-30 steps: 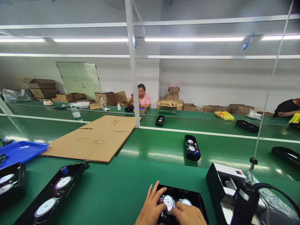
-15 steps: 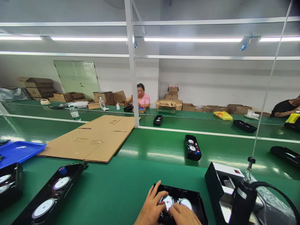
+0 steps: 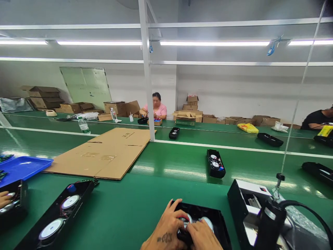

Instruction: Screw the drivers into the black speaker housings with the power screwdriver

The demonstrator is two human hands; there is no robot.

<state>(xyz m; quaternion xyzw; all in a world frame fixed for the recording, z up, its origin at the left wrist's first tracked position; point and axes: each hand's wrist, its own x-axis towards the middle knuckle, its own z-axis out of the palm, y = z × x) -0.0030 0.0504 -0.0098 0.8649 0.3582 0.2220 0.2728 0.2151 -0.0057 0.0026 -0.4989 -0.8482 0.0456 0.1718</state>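
Note:
Both my hands work inside a black speaker housing on the green bench at the bottom centre. Two round silver-white speakers sit in it, partly covered by my fingers. My left hand reaches over the housing's left side, thumb and index finger curled in by the left speaker, other fingers over the rim. Bent beside it, my right hand has its fingertips close to the left hand's, between the speakers. Whatever the fingertips pinch is hidden.
An open housing with speakers lies left; another person's hand is in one beyond it. A black-and-white device and hanging black tool stand right. Flat cardboard, a blue tray and a belt housing lie ahead.
My left hand has rolled over and its fingers curl further in around the left speaker. My right hand stays close by. Another person's hand has appeared at the left edge.

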